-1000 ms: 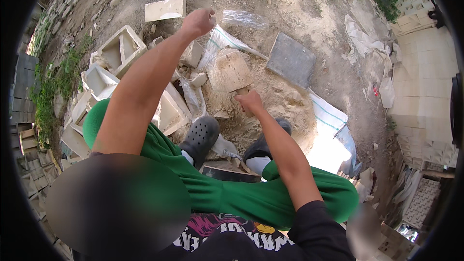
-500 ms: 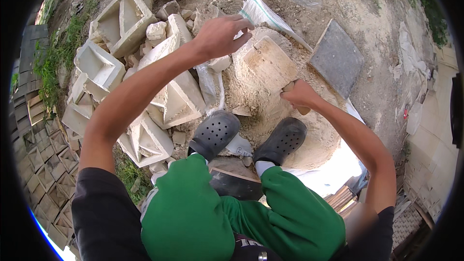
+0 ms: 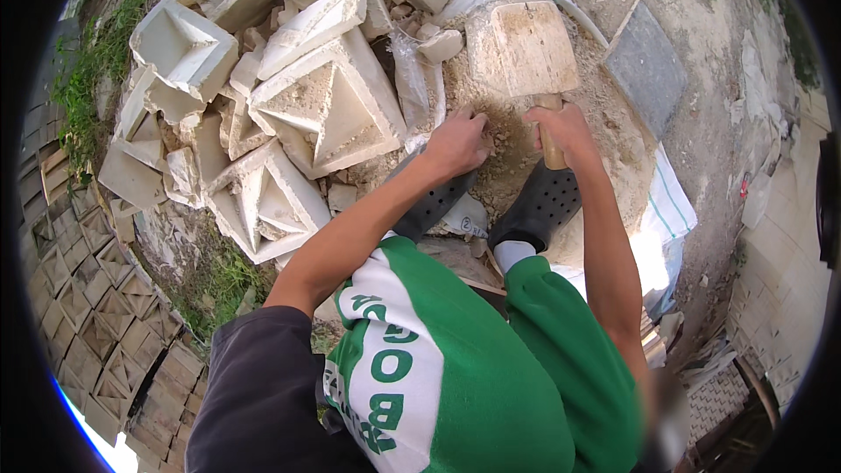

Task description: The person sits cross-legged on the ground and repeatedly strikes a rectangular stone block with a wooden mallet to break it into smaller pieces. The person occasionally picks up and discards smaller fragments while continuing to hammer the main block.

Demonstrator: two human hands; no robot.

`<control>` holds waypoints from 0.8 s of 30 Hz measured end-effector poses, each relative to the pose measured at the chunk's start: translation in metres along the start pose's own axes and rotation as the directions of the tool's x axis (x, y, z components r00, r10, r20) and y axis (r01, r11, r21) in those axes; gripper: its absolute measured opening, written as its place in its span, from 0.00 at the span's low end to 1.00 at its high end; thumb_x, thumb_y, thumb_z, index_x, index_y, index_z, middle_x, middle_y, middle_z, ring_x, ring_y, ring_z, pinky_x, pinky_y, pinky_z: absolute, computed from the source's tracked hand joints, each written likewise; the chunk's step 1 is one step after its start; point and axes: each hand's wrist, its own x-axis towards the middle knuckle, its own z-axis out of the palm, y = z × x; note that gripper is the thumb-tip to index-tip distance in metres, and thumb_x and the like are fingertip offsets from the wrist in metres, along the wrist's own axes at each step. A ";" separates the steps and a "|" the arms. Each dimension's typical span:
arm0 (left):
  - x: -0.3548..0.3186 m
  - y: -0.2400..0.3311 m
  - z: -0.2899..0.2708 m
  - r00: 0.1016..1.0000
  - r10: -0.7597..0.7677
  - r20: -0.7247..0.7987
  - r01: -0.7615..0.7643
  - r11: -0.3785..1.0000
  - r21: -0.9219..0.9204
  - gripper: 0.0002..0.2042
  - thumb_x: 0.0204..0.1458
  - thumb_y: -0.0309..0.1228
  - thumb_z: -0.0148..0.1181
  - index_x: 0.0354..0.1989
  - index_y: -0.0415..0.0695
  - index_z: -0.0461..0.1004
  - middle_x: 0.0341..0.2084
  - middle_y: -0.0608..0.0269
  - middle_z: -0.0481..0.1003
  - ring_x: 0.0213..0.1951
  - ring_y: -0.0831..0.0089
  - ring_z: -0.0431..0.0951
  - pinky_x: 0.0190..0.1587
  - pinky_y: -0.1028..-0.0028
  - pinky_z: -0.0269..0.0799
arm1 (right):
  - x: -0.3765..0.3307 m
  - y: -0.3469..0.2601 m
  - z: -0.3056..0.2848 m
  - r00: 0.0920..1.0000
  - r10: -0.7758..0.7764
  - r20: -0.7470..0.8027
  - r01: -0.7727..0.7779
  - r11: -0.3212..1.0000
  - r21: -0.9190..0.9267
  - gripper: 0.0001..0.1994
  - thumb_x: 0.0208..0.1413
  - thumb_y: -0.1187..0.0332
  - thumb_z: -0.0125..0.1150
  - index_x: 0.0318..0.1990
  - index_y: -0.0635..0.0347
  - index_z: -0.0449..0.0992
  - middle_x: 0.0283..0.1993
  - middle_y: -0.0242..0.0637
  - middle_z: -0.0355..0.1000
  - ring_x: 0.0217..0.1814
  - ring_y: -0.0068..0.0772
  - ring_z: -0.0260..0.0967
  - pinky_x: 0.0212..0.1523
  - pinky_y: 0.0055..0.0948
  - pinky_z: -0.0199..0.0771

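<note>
My right hand [image 3: 565,131] is wrapped round the short handle of a wooden mallet [image 3: 530,48]. Its broad, dust-covered head lies over the pale rubble pile [image 3: 604,118]. My left hand [image 3: 460,142] is low beside the mallet handle, just above my left dark clog [image 3: 438,197]. Its fingers curl down toward the crumbled material, and whatever may be in them is hidden. Left of that hand, a broken plaster-like mould block [image 3: 337,109] with triangular hollows leans among other chunks.
Several more broken pale blocks [image 3: 184,48] are heaped at the left. A white woven sack [image 3: 670,197] spreads under the rubble. A grey square slab [image 3: 646,68] lies to the right. My right clog [image 3: 539,201] stands close to the pile. Grass [image 3: 215,285] grows at lower left.
My left hand has come down from above the pile's far left to near my left clog. The mallet, still in my right hand, has turned so its handle points toward me.
</note>
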 end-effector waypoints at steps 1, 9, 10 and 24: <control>-0.002 0.005 -0.008 1.000 -0.008 -0.017 0.007 0.999 -0.036 0.24 0.42 0.38 0.68 0.48 0.43 0.73 0.43 0.46 0.70 0.48 0.48 0.73 0.51 0.58 0.72 | -0.001 0.000 0.004 0.999 -0.050 -0.009 0.050 0.995 0.082 0.13 0.44 0.65 0.66 0.21 0.68 0.75 0.17 0.37 0.71 0.18 0.29 0.71 0.21 0.29 0.71; -0.010 0.021 -0.015 0.989 -0.139 0.057 0.135 0.988 0.071 0.22 0.42 0.31 0.66 0.48 0.44 0.72 0.42 0.47 0.71 0.47 0.50 0.74 0.48 0.57 0.72 | -0.021 0.023 0.039 0.944 -0.124 -0.305 0.226 0.918 0.326 0.12 0.45 0.67 0.66 0.28 0.70 0.76 0.22 0.38 0.73 0.20 0.28 0.73 0.22 0.27 0.72; -0.007 0.022 -0.011 0.990 -0.137 0.047 0.132 0.988 0.085 0.21 0.42 0.30 0.65 0.48 0.43 0.72 0.42 0.47 0.71 0.48 0.50 0.74 0.48 0.57 0.73 | -0.017 0.026 0.042 0.940 -0.132 -0.314 0.245 0.903 0.353 0.13 0.45 0.67 0.66 0.29 0.71 0.76 0.22 0.39 0.74 0.21 0.29 0.73 0.22 0.28 0.72; -0.002 0.010 -0.010 0.984 -0.058 -0.167 0.034 0.989 -0.146 0.14 0.51 0.37 0.62 0.37 0.38 0.77 0.32 0.44 0.75 0.36 0.49 0.77 0.42 0.58 0.72 | -0.002 0.031 0.022 0.995 0.076 -0.066 -0.053 0.955 0.293 0.13 0.46 0.65 0.68 0.29 0.68 0.75 0.21 0.38 0.71 0.19 0.31 0.71 0.20 0.32 0.72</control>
